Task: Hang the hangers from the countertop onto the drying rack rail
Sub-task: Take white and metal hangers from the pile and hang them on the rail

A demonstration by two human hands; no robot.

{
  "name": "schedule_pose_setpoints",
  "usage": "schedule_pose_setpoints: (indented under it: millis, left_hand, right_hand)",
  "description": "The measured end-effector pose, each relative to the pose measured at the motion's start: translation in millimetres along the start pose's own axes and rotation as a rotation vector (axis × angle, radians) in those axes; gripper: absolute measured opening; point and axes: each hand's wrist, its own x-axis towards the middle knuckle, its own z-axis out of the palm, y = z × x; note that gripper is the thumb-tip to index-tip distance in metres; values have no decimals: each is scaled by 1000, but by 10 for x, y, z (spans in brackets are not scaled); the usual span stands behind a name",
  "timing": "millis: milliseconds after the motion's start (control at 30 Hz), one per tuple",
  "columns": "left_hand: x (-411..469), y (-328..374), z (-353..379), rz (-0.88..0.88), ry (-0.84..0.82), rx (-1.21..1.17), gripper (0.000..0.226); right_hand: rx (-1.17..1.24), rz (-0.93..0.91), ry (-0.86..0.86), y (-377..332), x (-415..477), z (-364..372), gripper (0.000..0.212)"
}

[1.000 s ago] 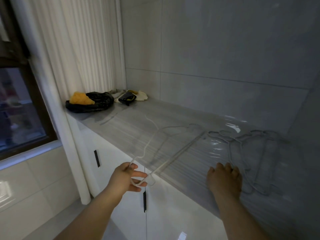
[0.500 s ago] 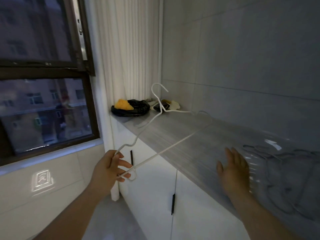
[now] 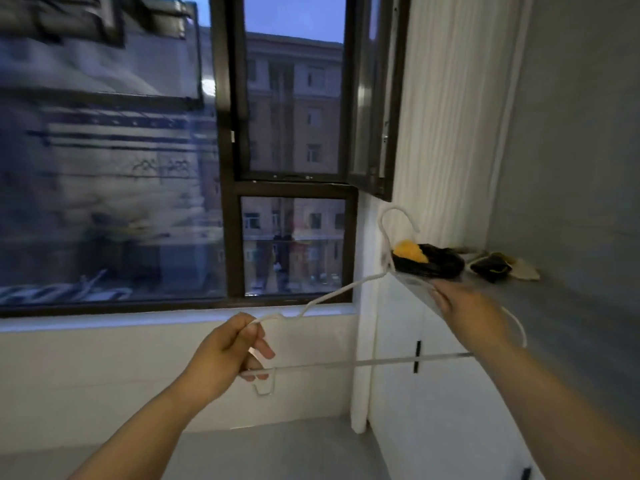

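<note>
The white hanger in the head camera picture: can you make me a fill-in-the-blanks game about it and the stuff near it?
The left hand grips one corner of the thin white wire hanger, whose hook points ____.
On the grey countertop, a yellow lump rests on a crumpled ____ bag.
Through the dark-framed window you can see a tall ____ outside.
Missing words: up; black; building.
</note>
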Motion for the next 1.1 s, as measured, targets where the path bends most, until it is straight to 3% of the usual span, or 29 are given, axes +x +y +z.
schedule_pose_setpoints:
  millis: [267,333,633,700,833,933,1000,1100]
  left_hand:
    - [-765,124,-1481,-49,142,857,2]
    - [-937,161,-1788,-37,218,1008,19]
    - [-1599,347,-3157,-100,448,1059,24]
    - [-1734,423,-3360,-111,511,1066,23]
    - [-1905,604,-3610,-110,632,1104,20]
    - [-1909,815,-3696,-85,701,1147,19]
    - [-1850,970,-3776,-85,744,1200,22]
    - [-1704,1151,-3918,-100,791,1255,21]
  right_hand:
    - [207,-288,-239,-1902,-62,194,34]
    - [235,-374,-263,-2373,-88,228,33]
    - [549,-509,-156,-4013,-142,8,37]
    - [505,-565,-72,-4250,-77,-107,36]
    - [391,-726,364,-4537,230,-376,30]
    - [267,-708,555,-4662,527,-719,43]
    - [193,-660,574,-4704,660,-960,47]
    - [13,-583,425,-4714,845,-1166,56]
